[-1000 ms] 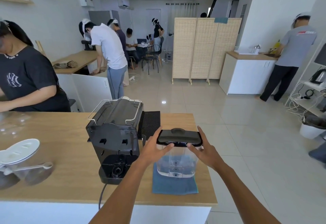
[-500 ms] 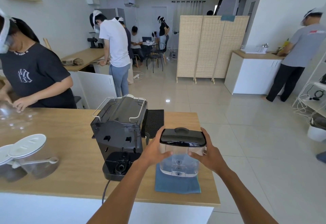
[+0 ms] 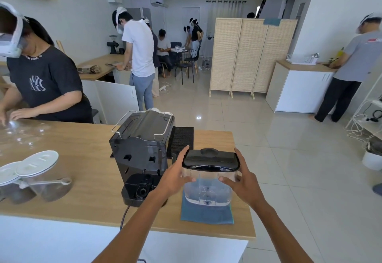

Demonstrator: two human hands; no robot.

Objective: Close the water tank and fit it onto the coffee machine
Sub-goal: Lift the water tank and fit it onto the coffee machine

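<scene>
Your left hand (image 3: 175, 178) and right hand (image 3: 240, 182) clasp the clear plastic water tank (image 3: 207, 188) from either side, fingers curled on its transparent walls and thumbs reaching up beside the glossy black lid (image 3: 211, 159). The lid sits level on the rim, so the closing step appears complete.

Compared with a second ago, your hands have shifted from the lid's edges down to the tank walls, and the tank now seems raised slightly off the folded blue cloth (image 3: 207, 214), though contact at its base cannot be ruled out. This change marks the passage from closing to carrying.

The tank stands just right of the black coffee machine (image 3: 142, 151), whose rear face is toward you. Its low circular socket (image 3: 141, 191) at the base is exposed, and the two slots on the back panel are vacant.

In judgement, the next move calls for carrying the tank left and lowering it so its bottom valve meets that socket. A little water shows in the bottom; keep the tank upright. The power cord (image 3: 125, 214) trails off the light wooden counter (image 3: 82, 180) edge near your left forearm and could snag.
</scene>
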